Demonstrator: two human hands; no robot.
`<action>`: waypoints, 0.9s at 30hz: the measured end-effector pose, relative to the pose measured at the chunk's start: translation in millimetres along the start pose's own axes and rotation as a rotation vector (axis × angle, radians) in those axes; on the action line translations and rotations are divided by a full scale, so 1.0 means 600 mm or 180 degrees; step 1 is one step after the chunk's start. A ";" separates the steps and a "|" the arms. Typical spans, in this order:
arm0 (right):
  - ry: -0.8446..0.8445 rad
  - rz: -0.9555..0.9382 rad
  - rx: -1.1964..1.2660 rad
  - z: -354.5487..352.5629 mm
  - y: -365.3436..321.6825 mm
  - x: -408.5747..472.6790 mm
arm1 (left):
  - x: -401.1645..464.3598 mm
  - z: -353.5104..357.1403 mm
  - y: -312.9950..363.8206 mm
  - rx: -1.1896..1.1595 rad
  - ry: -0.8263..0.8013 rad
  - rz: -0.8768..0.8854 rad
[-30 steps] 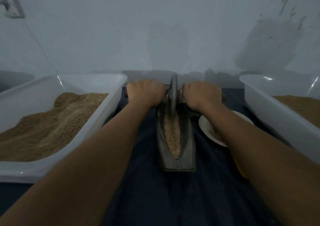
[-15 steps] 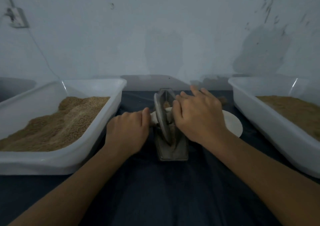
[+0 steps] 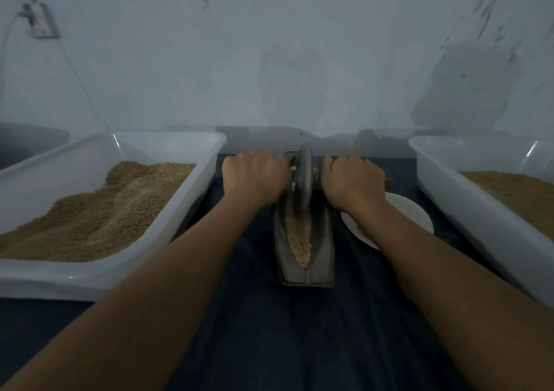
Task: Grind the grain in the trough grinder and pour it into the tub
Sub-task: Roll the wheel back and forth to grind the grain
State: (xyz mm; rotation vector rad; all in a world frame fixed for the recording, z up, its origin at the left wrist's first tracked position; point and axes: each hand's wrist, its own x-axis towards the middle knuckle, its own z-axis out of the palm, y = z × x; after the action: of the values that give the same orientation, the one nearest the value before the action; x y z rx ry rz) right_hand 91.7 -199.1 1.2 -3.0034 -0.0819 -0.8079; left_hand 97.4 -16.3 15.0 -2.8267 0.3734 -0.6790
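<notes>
Both hands, left hand and right hand, hold the handle of the round grey metal wheel, fingers curled tight. They should press evenly so the tan grain stays in the dark metal trough.

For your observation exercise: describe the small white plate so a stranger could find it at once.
Start at the dark trough grinder in the middle of the dark cloth, between two big white tubs. The white plate lies just right of it, partly under the right forearm. Unlike the deep, rectangular, grain-filled tubs, it is small, round and shallow.
</notes>
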 end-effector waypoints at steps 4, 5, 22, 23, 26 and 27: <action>0.0351 -0.0356 -0.0017 -0.047 -0.015 -0.093 | -0.111 -0.019 0.001 -0.0031 0.0217 -0.0106; 0.0531 -0.0437 0.0057 -0.058 -0.018 -0.113 | -0.136 -0.024 -0.001 -0.0113 0.0286 -0.0178; 0.0097 -0.0492 -0.0378 -0.009 -0.013 0.036 | 0.044 0.048 -0.028 -0.0766 -0.0516 -0.0539; 0.0132 -0.0521 -0.0407 -0.009 -0.015 0.038 | 0.040 0.048 -0.028 -0.0745 -0.0466 -0.0535; 0.0398 -0.0464 -0.0381 -0.013 -0.016 0.011 | -0.006 0.034 -0.021 -0.0362 -0.0082 -0.0275; 0.0507 -0.0456 -0.0330 -0.017 -0.013 -0.009 | -0.024 0.023 -0.017 -0.0232 0.0058 -0.0196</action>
State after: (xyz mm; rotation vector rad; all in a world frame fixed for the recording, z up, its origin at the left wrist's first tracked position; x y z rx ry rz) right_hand 81.5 -191.8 7.5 -3.0428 -0.2616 -1.0944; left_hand 93.3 -0.6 -0.6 -2.9134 0.3215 -0.7182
